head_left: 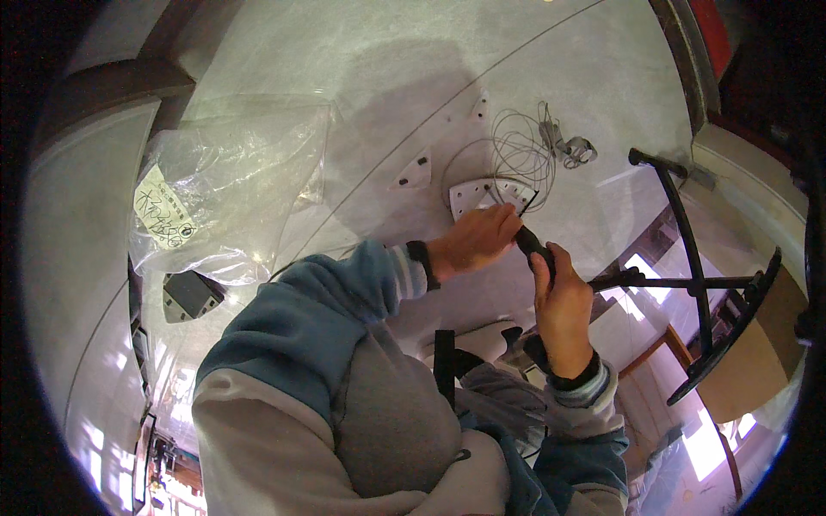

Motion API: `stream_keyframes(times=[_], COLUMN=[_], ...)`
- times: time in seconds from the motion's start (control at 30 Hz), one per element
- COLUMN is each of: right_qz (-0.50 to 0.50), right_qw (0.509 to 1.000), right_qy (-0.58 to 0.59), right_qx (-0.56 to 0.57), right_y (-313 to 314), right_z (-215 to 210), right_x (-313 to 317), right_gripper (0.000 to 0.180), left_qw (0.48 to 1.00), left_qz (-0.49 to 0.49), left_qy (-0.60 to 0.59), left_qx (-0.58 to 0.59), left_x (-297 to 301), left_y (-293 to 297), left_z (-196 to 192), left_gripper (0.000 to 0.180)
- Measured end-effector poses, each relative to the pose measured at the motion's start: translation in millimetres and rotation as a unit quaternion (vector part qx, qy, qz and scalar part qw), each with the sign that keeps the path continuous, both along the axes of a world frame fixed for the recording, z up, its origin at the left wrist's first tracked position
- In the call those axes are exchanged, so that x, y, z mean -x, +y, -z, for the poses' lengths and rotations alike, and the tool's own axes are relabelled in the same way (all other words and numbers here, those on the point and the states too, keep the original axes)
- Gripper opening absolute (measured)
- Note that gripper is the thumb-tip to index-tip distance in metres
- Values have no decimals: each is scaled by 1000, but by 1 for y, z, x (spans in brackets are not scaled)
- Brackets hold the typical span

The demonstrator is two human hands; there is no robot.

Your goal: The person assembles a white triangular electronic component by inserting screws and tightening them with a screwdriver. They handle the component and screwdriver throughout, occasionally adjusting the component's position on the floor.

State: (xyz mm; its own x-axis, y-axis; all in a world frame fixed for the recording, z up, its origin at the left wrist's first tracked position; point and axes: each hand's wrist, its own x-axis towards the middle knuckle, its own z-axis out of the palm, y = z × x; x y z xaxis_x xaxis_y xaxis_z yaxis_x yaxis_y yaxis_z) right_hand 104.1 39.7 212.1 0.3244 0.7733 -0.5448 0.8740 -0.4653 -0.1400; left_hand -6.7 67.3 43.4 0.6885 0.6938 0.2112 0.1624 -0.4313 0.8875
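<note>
My right hand point(564, 301) is closed around the black end of a black metal frame point(688, 267), whose tubes cross at the right and end in a curved bar. My left hand point(477, 239) grips the same black end from the other side, fingers wrapped over its tip. Just beyond my left hand a white curved panel point(469, 196) lies on the glossy floor. Both forearms wear blue and grey sleeves with dark cuffs.
A crumpled clear plastic bag point(228, 189) with a paper label lies at the left, a small dark block point(189, 295) below it. Coiled thin wire point(520, 155), a small metal part point(575, 150) and two white triangular plates point(413, 170) lie on the floor beyond.
</note>
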Motion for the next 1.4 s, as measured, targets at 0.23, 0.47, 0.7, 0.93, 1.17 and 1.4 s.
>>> stream_keyframes(times=[0.23,0.47,0.7,0.93,1.17,1.4], right_qz=[-250,-214,-81,-241,-179,-10], right_qw=[958,962,995,960,958,1000], right_qy=[-44,65,-22,-42,99,5], right_qx=[-131,-158,-44,-137,-201,24], right_y=[7,15,-1,4,18,11], right_z=[0,-4,10,11,8,5], right_x=[0,-6,-4,-10,-9,3], right_gripper=[29,37,34,35,48,41], left_qw=[999,1000,1000,999,1000,1000], left_qz=[28,3,28,15,5,-5], left_qy=[8,14,3,-20,-9,-18], left_qx=[19,-26,6,37,12,14], left_x=[-2,4,3,0,5,0], left_y=[-2,1,-2,-3,8,9], left_z=[-8,-1,8,-3,5,8], left_gripper=[49,47,35,37,35,35])
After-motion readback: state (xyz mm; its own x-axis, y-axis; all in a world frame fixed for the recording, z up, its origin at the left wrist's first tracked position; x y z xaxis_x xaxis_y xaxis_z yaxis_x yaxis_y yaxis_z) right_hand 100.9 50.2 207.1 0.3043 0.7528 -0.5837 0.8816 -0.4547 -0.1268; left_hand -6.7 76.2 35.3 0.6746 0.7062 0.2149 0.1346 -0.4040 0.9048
